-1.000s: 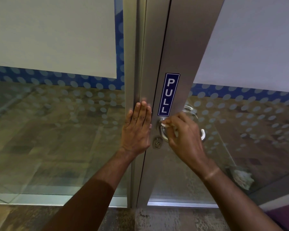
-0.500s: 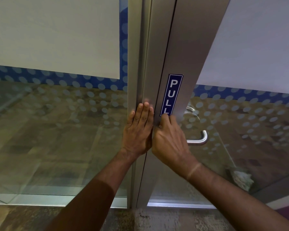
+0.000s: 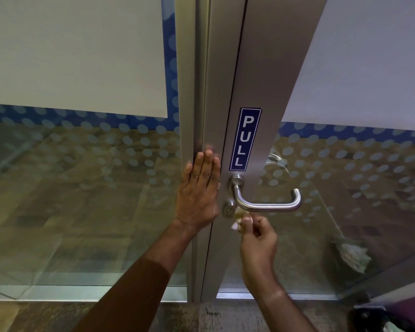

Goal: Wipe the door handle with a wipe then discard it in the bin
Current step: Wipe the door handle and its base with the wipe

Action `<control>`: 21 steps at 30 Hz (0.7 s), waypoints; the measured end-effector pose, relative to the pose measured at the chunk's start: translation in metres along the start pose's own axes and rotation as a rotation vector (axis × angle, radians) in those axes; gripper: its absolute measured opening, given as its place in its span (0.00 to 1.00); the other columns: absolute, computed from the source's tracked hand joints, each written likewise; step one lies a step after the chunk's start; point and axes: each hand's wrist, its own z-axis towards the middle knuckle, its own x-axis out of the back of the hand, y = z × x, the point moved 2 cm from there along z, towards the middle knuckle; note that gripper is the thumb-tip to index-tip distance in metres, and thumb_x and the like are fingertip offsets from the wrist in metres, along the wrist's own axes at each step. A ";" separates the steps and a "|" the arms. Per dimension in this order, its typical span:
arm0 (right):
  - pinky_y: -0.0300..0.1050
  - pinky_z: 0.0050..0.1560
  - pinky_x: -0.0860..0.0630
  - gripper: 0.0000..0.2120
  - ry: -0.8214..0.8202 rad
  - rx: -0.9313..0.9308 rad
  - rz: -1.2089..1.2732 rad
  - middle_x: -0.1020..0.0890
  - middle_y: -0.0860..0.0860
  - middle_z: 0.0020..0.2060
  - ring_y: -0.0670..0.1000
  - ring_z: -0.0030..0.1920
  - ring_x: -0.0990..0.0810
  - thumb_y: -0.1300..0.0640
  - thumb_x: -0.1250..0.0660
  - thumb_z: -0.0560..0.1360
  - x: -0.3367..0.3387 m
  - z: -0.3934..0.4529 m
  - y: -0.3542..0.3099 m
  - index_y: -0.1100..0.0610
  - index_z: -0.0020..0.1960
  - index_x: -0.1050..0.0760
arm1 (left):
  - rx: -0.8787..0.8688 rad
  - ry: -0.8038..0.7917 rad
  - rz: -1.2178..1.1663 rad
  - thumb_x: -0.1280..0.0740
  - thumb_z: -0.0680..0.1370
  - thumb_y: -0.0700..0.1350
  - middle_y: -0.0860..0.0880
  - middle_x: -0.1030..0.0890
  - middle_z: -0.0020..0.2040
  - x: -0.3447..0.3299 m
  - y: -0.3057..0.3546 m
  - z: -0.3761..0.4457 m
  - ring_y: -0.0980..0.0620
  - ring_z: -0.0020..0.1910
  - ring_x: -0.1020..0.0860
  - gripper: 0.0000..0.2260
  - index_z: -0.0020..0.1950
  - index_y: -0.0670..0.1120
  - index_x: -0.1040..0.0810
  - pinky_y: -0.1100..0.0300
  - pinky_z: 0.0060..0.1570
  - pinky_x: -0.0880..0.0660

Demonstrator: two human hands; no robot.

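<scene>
Since half a second ago the right hand (image 3: 258,238) has dropped from the upper part of the handle (image 3: 266,204), beside the sign (image 3: 245,139), to just below the lever, leaving the whole lever uncovered. Its fingers (image 3: 247,220) are pinched together on a crumpled white wipe (image 3: 239,216), which sticks out up and to the left of the fingertips. The wipe sits against the underside of the handle near its bend, just right of the lock (image 3: 229,210); whether it truly touches the metal is hard to tell.

To the left of those fingers, the left hand (image 3: 199,190) lies flat on the metal frame (image 3: 213,92), fingers straight and close together, holding nothing. Its fingertips point up, level with the bottom of the sign. The lock is between the two hands, just right of the left palm.

Above the right fingers the lever runs to the right and turns back toward the door (image 3: 273,80) at its far end. Glass (image 3: 70,188) with pale dots lies on both sides. A dark object at the bottom right corner is too cut off to identify.
</scene>
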 end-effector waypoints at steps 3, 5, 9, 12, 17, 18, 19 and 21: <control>0.40 0.42 0.24 0.08 0.047 -0.150 0.243 0.16 0.51 0.35 0.48 0.38 0.19 0.70 0.33 0.75 -0.024 0.008 -0.002 0.59 0.42 0.23 | -0.007 -0.002 -0.003 0.47 0.80 0.44 0.45 0.67 0.79 0.000 -0.001 0.000 0.48 0.79 0.64 0.33 0.79 0.42 0.64 0.52 0.77 0.64; 0.38 0.43 0.23 0.09 0.039 -0.190 0.410 0.15 0.51 0.36 0.45 0.38 0.19 0.74 0.30 0.71 -0.040 0.010 -0.008 0.62 0.45 0.21 | -0.007 -0.010 -0.004 0.50 0.82 0.46 0.46 0.67 0.79 0.000 -0.001 0.001 0.48 0.79 0.64 0.31 0.79 0.42 0.64 0.52 0.77 0.64; 0.43 0.45 0.20 0.10 0.029 -0.222 0.604 0.15 0.56 0.39 0.50 0.40 0.18 0.72 0.27 0.70 -0.053 0.011 -0.014 0.69 0.51 0.20 | -0.007 -0.029 0.013 0.45 0.78 0.45 0.45 0.68 0.79 0.001 0.001 0.001 0.49 0.79 0.65 0.36 0.78 0.42 0.66 0.52 0.77 0.64; 0.42 0.43 0.21 0.07 -0.001 -0.188 0.578 0.15 0.55 0.36 0.51 0.39 0.17 0.68 0.26 0.70 -0.052 0.013 -0.015 0.68 0.47 0.18 | -0.002 -0.026 0.023 0.46 0.78 0.45 0.45 0.69 0.79 0.002 0.000 0.002 0.49 0.79 0.65 0.36 0.78 0.42 0.66 0.52 0.77 0.64; 0.43 0.41 0.21 0.10 0.039 -0.152 0.591 0.15 0.57 0.37 0.50 0.37 0.18 0.72 0.26 0.68 -0.045 0.014 -0.015 0.68 0.49 0.19 | -0.009 -0.022 0.018 0.45 0.79 0.45 0.46 0.69 0.79 0.002 0.001 0.000 0.49 0.79 0.65 0.36 0.78 0.43 0.66 0.52 0.77 0.65; 0.42 0.41 0.20 0.11 0.064 -0.146 0.601 0.14 0.55 0.37 0.49 0.37 0.18 0.73 0.26 0.68 -0.043 0.014 -0.014 0.65 0.49 0.18 | -0.010 -0.027 0.013 0.45 0.79 0.45 0.46 0.69 0.79 0.002 0.001 0.000 0.49 0.79 0.65 0.36 0.78 0.43 0.66 0.52 0.77 0.65; 0.42 0.41 0.20 0.12 0.083 -0.142 0.611 0.14 0.54 0.37 0.48 0.37 0.17 0.73 0.27 0.68 -0.043 0.013 -0.014 0.62 0.48 0.18 | -0.008 -0.032 0.010 0.44 0.79 0.44 0.46 0.69 0.79 0.001 0.001 0.001 0.49 0.79 0.65 0.37 0.78 0.43 0.66 0.52 0.77 0.65; 0.40 0.39 0.20 0.14 0.115 -0.149 0.647 0.13 0.51 0.38 0.46 0.36 0.17 0.74 0.28 0.69 -0.044 0.012 -0.012 0.58 0.48 0.17 | -0.002 -0.039 0.006 0.44 0.79 0.44 0.46 0.69 0.79 0.001 0.000 0.001 0.49 0.79 0.65 0.36 0.78 0.43 0.66 0.52 0.77 0.65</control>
